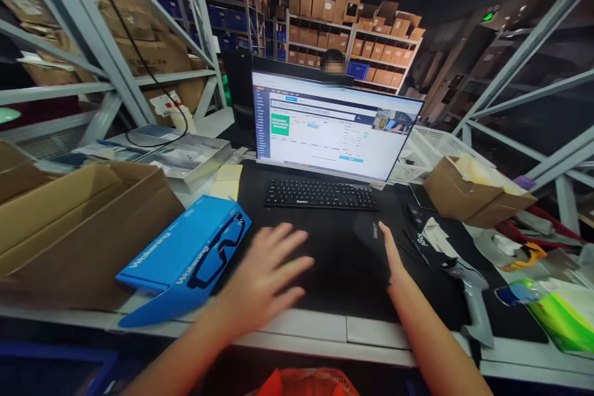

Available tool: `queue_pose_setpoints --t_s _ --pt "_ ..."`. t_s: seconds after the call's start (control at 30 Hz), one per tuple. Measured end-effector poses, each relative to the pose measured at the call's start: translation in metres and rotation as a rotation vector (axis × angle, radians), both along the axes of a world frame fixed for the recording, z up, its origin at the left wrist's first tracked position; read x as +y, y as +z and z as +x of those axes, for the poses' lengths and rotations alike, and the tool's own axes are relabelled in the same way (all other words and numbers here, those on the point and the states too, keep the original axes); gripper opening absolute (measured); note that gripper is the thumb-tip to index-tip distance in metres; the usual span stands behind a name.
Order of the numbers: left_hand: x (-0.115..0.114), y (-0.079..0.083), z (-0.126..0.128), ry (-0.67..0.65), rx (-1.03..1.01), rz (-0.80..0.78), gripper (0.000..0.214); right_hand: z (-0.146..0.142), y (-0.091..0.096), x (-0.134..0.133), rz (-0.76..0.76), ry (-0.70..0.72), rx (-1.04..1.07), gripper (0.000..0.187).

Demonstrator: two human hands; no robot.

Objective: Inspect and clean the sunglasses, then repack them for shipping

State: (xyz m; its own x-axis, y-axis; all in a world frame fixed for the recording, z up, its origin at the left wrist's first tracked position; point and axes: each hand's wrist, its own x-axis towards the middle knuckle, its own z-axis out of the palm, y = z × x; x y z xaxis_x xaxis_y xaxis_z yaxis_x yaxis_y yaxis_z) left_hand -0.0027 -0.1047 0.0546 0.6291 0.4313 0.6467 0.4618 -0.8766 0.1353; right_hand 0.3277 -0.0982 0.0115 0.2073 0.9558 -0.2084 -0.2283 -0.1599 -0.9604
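Your left hand (pixel 266 275) hovers open, blurred, just beside the blue glasses box (pixel 185 253); your right hand (pixel 392 257) rests edge-on, empty, against a black packet (pixel 352 253) on the desk mat (pixel 334 284). Steady the packet flat before lifting.

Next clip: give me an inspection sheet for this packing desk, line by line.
Surface: black desk mat on a pale bench.
Job's things: blue glasses box, flap open, beside the left hand.
Clutter: keyboard, lit monitor, open carton at left, small carton at right, grey tool, green bags.
Hands: left hand open, blurred, above the mat; right hand open, edge-on over the mat; both hold nothing.
Cables: black cable hanging along the left rack.
Surroundings: warehouse shelves of cartons; a person behind the monitor.
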Motion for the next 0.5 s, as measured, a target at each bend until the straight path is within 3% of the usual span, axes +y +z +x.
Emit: queue_pose_setpoints --t_s 0.1,0.2,0.27,0.37,0.5 --pt "-0.005 -0.013 -0.066 0.489 -0.211 0.032 0.071 0.012 0.000 0.016 0.069 -0.257 0.195 0.044" --pt "-0.020 -0.040 -0.100 0.804 -0.216 -0.086 0.068 0.019 -0.003 0.020 0.117 -0.387 0.321 0.037" --pt "-0.029 -0.061 -0.107 0.863 -0.168 -0.176 0.072 0.019 -0.005 0.019 0.115 -0.405 0.382 0.037" --pt "-0.033 -0.085 -0.114 0.867 -0.105 -0.137 0.083 0.013 -0.005 0.017 0.108 -0.393 0.439 0.037" --pt "-0.026 -0.094 -0.121 0.811 -0.126 -0.071 0.087 0.004 -0.003 0.015 0.122 -0.405 0.524 0.034"
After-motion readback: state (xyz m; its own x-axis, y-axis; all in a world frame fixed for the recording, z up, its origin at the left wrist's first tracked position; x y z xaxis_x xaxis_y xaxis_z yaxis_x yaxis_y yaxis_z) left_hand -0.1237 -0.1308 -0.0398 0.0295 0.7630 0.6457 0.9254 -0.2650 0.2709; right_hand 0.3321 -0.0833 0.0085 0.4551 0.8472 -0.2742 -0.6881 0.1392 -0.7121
